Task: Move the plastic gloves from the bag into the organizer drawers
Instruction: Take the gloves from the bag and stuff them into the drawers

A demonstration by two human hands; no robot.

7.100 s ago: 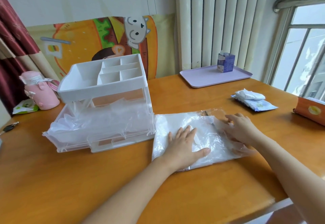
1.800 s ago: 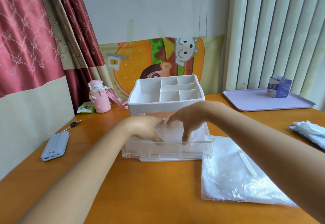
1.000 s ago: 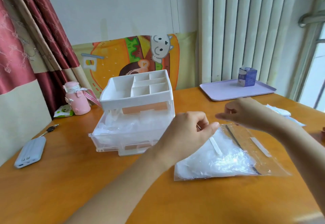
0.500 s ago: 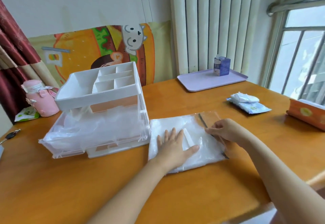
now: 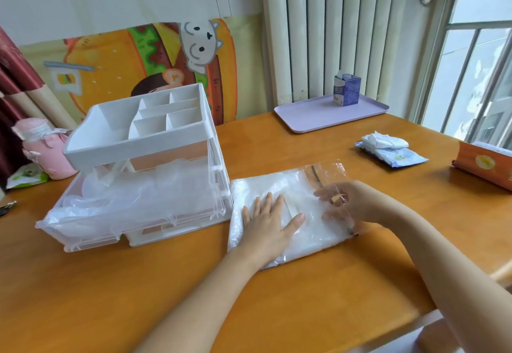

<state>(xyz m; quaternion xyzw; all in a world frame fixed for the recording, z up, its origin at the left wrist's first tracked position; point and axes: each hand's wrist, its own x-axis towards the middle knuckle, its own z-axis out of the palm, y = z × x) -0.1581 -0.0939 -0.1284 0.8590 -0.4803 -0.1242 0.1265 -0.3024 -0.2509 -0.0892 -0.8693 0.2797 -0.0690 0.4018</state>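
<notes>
A clear plastic bag (image 5: 313,231) of thin white plastic gloves lies flat on the wooden table (image 5: 138,297), just right of the organizer (image 5: 133,142). My left hand (image 5: 270,221) presses flat on the bag, fingers spread. My right hand (image 5: 346,200) is inside the bag's open end, seen through the clear film, fingers curled on the gloves there. The organizer's clear lower drawer (image 5: 83,236) is pulled out and holds crumpled plastic gloves (image 5: 144,189). Its white divided top tray is bare.
A pink bottle (image 5: 41,147) stands left of the organizer. A lilac tray (image 5: 313,120) with a small blue carton (image 5: 347,89) sits at the back. A wipes packet (image 5: 388,150) and an orange box (image 5: 484,164) lie to the right. The table's front edge is near my right forearm.
Since half a second ago my right hand has slid from the bag's opening into the bag, under the film. My left hand stays pressed flat on the bag.
</notes>
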